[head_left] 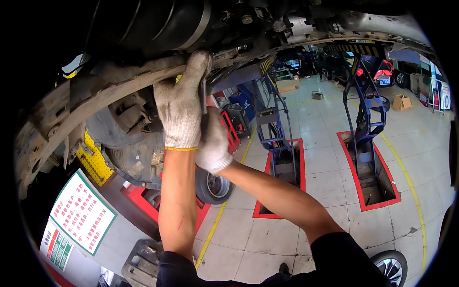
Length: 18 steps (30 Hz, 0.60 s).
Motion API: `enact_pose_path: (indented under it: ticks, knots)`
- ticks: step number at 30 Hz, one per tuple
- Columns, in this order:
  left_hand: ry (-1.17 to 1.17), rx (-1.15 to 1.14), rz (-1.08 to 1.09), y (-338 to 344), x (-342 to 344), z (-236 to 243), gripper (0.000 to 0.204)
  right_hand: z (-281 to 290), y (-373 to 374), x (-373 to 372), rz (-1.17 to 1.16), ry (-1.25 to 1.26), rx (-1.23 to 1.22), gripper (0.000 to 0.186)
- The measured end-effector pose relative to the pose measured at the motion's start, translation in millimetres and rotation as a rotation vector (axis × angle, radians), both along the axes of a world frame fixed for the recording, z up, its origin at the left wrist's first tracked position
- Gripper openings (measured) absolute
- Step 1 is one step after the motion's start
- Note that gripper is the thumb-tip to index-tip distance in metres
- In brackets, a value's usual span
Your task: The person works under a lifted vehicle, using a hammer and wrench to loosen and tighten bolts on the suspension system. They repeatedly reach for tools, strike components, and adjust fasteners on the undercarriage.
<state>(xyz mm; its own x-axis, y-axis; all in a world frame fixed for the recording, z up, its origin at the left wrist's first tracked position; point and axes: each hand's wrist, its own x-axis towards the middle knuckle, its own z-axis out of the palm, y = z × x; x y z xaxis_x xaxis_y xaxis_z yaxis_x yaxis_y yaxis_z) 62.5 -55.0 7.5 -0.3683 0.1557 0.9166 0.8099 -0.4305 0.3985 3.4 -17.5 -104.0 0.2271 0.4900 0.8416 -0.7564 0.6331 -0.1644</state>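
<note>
Both my hands wear whitish knitted work gloves and are raised to the underside of a lifted car. My left hand [179, 103] is closed at the head of a ratchet wrench [203, 93], against a long metal frame rail [112, 88]. From there a thin shiny extension [228, 50] runs right to the dark underbody parts. My right hand [215, 143] is lower and partly behind the left, closed around the lower end of the wrench's handle. Its fingers are mostly hidden.
Blue scissor lifts [275, 126] stand in red-edged floor pits [301, 182] to the right. A loose wheel [213, 186] lies below my hands, and another wheel [389, 265] at the lower right. A yellow bracket [93, 158] and a notice board [81, 210] are at left.
</note>
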Motion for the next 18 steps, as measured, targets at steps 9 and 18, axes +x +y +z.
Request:
enact_pose_path:
  ticks: [9, 18]
  knots:
    - [0.033, 0.069, 0.092, -8, -20, -10, 0.037, 49, 109, 225, -0.75, -0.568, 0.49, 0.026]
    - [-0.022, 0.035, -0.007, -5, 0, -2, 0.031, -4, 15, 10, 0.066, -0.187, 0.036, 0.03]
